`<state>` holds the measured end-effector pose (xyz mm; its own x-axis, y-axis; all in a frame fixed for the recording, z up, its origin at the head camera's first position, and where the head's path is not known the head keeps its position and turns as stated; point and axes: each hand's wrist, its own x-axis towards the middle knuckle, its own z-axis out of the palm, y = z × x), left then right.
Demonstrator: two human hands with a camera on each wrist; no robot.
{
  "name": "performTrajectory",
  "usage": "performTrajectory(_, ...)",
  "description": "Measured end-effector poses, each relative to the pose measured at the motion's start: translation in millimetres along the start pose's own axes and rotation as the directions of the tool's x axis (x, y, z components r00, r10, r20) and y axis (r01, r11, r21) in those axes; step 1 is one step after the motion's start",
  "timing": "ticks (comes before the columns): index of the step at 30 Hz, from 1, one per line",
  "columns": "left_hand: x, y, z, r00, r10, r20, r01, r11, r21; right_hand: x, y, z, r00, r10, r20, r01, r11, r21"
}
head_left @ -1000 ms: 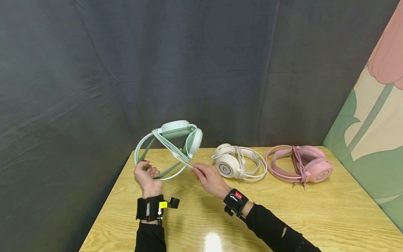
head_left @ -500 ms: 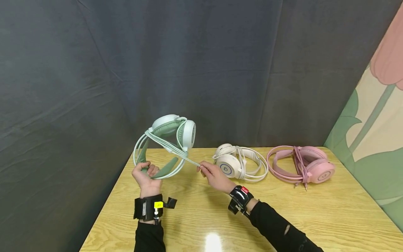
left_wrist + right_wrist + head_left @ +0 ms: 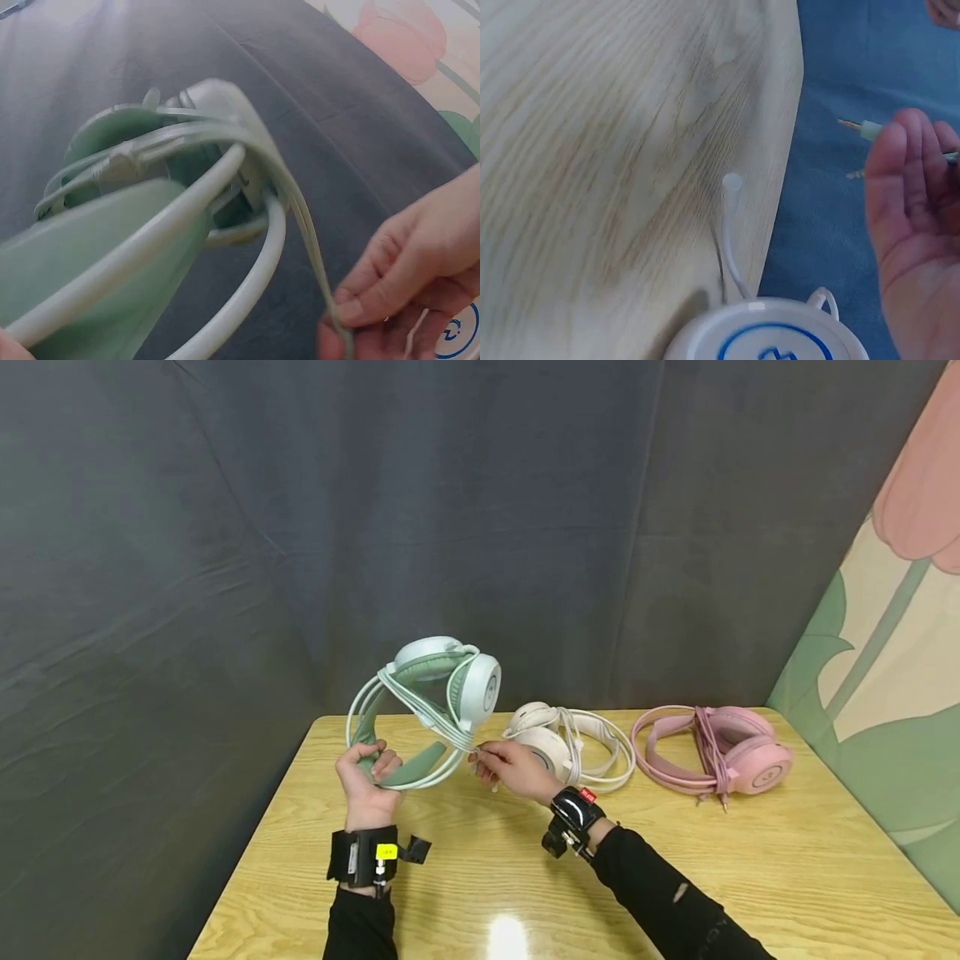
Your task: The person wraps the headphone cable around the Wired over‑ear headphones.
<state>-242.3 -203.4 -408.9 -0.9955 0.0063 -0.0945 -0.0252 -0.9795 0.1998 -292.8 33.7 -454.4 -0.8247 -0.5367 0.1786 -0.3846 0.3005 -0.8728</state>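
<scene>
Mint-green and white headphones (image 3: 480, 689) are held up over the table's left part, ear cups upper right. My left hand (image 3: 367, 789) grips the headband from below, fingers curled round it. A pale green cable (image 3: 415, 702) is wound several times across the headphones beside the ear cups. Close to the lower ear cup, my right hand (image 3: 525, 772) pinches the cable's end portion between thumb and fingers. In the left wrist view a strand of that cable (image 3: 309, 236) runs down to those fingers. Cable plugs (image 3: 870, 130) stick out past the right hand in the right wrist view.
White headphones (image 3: 595, 722) with a wrapped cable lie on the wooden table (image 3: 465, 868), partly behind my right hand. Pink headphones (image 3: 757, 768), also cable-wrapped, lie farther right. A dark curtain (image 3: 480, 527) stands behind the table; a floral panel (image 3: 900, 693) is at right.
The right hand first drew the cable end away to the right. Then the green headphones moved right and turned, bringing the lower ear cup close to that hand.
</scene>
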Motion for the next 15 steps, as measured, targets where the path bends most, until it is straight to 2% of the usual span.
performTrajectory(2, -0.1, -2.2, 0.0, 0.999, -0.035, 0.019, 0.034, 0.999, 0.027, 1.9, -1, 0, 0.998, 0.046, 0.054, -0.053, 0.988, 0.146)
performTrajectory(4, 0.1, -3.6, 0.2, 0.997, -0.059, 0.044, 0.057, 0.997, 0.057, 4.0, -2, -2, 0.993, 0.073, 0.091, -0.096, 0.955, 0.28)
performTrajectory(7, 0.8, -4.1, -0.3, 0.991, -0.103, 0.091, 0.092, 0.989, 0.115, 7.2, -3, -11, 0.989, 0.075, 0.128, -0.129, 0.861, 0.492)
performTrajectory(10, 2.0, -2.9, -1.5, 0.977, -0.154, 0.149, 0.124, 0.973, 0.196, 10.5, -5, -23, 0.985, 0.054, 0.162, -0.148, 0.741, 0.654)
performTrajectory(13, 3.6, -0.9, -2.9, 0.963, -0.191, 0.188, 0.135, 0.952, 0.274, 12.4, -10, -39, 0.972, 0.067, 0.225, -0.217, 0.63, 0.746)
performTrajectory(15, 4.6, 0.4, -3.1, 0.957, -0.208, 0.201, 0.139, 0.941, 0.308, 13.5, -14, -50, 0.956, 0.099, 0.277, -0.282, 0.582, 0.763)
